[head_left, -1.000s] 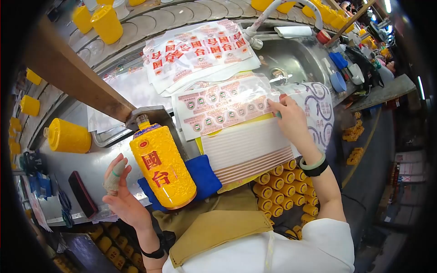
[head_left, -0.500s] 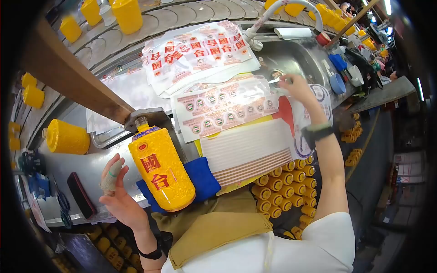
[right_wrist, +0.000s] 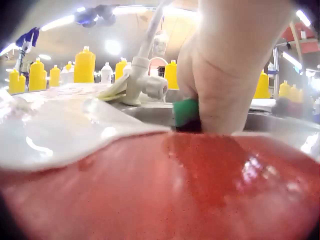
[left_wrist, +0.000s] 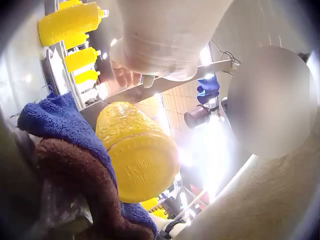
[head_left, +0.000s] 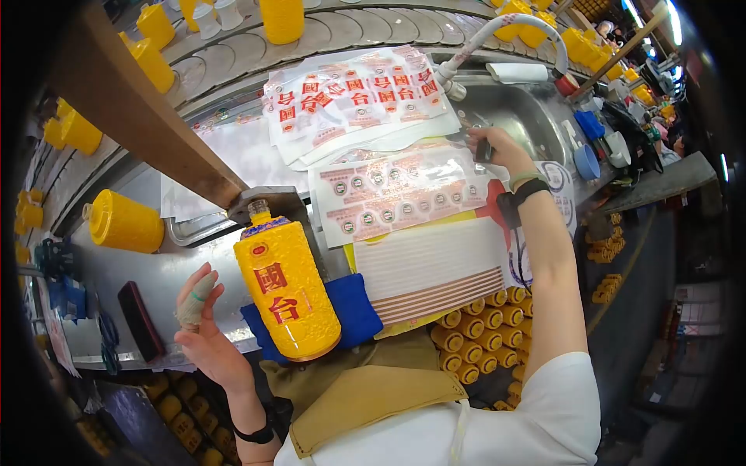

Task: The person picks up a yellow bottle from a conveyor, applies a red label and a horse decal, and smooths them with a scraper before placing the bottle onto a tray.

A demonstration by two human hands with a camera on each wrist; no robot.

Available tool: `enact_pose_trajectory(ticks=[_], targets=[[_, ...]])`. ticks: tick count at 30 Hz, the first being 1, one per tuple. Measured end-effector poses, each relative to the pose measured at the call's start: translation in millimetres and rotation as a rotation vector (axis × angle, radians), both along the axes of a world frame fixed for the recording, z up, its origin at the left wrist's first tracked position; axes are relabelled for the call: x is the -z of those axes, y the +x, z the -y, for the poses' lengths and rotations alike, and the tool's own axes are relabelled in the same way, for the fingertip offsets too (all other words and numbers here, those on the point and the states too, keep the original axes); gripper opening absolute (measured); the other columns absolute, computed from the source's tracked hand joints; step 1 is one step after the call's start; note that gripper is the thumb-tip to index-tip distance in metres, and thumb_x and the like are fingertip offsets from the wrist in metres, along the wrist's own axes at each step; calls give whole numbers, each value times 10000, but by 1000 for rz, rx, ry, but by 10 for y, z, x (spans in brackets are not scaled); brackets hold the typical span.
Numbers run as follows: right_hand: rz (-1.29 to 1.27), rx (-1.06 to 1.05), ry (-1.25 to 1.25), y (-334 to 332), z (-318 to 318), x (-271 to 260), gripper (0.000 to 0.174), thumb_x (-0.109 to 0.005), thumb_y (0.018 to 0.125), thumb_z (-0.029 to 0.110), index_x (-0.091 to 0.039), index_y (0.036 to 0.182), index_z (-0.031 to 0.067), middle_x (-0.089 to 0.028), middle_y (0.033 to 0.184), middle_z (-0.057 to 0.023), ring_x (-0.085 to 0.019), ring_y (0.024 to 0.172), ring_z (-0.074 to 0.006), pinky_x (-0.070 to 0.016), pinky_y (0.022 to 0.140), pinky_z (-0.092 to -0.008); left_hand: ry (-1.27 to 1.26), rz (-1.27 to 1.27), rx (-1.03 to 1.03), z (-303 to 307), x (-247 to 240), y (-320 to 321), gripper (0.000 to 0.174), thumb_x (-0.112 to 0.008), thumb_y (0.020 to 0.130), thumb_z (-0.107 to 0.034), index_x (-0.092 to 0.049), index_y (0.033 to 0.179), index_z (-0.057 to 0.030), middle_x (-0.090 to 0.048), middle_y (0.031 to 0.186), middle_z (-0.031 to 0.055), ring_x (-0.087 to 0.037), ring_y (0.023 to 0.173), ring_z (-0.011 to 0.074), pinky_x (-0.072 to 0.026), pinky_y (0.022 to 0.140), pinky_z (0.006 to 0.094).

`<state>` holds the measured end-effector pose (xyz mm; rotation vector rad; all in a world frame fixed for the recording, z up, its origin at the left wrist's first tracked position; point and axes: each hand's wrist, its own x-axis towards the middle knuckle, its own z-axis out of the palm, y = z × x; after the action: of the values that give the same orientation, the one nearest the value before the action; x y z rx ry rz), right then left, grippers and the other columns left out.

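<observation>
A yellow bottle (head_left: 287, 291) with red characters lies tilted on a folded blue cloth (head_left: 353, 307), its neck against a metal holder (head_left: 268, 203). My left hand (head_left: 210, 334), one finger wrapped in a pale covering, hovers beside the bottle with fingers loosely bent, holding nothing. In the left wrist view the bottle's base (left_wrist: 142, 167) faces the camera. My right hand (head_left: 501, 151) reaches over the near edge of the sink (head_left: 517, 109). Its fingertips are hidden in the right wrist view, where a green finger covering (right_wrist: 186, 112) shows; I cannot tell whether they hold anything.
Sticker sheets (head_left: 396, 194) lie by the sink, with a stack of red-character sheets (head_left: 353, 97) behind. A red surface (head_left: 493, 203) shows under my right wrist. A wooden post (head_left: 155, 109) slants across the left. Yellow bottles (head_left: 281, 19) stand on the conveyor (head_left: 342, 31).
My right hand has left the right end of the sticker sheet and moved up to the sink edge, uncovering the red surface. My left hand stays beside the bottle. Conveyor bottles have shifted right.
</observation>
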<state>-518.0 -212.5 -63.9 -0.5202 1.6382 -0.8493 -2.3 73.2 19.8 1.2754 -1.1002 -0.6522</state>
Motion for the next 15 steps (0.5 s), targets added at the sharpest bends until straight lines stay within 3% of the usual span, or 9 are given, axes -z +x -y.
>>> enact_pose_trajectory(ticks=[4,6,10,12,14,15], targets=[[-287,-192,7,-599,265,587,95,-549,954,73,-590,976,-9,-582,790,-78,-596,657,-233,-524,586,-380,25,32,-39,5,-44,-42,843,-200,1055,-674,-581,1316,30,-597,1361,210,-585,1265,283,-473,1047,401],[210,17,-115,-655,197,590,117,-539,921,47,-602,979,-33,-613,818,-101,-628,685,-242,-557,638,-366,17,17,-50,-10,-39,-47,841,-200,1056,-672,-586,1312,31,-598,1360,208,-586,1264,283,-474,1046,401],[278,49,-175,100,-190,-431,201,-514,862,16,-643,1003,-46,-655,871,-133,-635,701,-242,-581,693,-370,-3,10,-30,-14,5,-15,768,-233,1086,-600,-645,1265,24,-600,1382,216,-595,1258,284,-480,1047,394],[128,-321,-114,418,-454,-866,346,-511,856,22,-661,1150,-80,-706,1019,-181,-704,831,-259,-608,781,-364,11,-5,-24,0,23,-24,772,-233,1084,-605,-645,1266,23,-603,1379,215,-593,1261,284,-478,1048,396],[242,-435,-42,774,-746,-1122,409,-481,857,-1,-621,1218,-129,-701,1054,-209,-712,1007,-300,-604,907,-423,19,-19,-11,41,22,-38,776,-233,1082,-609,-644,1268,22,-607,1375,214,-591,1265,283,-475,1049,398],[183,-518,-2,792,-809,-1089,460,-464,857,-8,-592,1284,-121,-675,1172,-235,-685,1118,-330,-590,973,-462,1,-29,-5,58,15,-53,777,-231,1082,-611,-646,1268,19,-607,1376,214,-588,1268,284,-470,1051,400]])
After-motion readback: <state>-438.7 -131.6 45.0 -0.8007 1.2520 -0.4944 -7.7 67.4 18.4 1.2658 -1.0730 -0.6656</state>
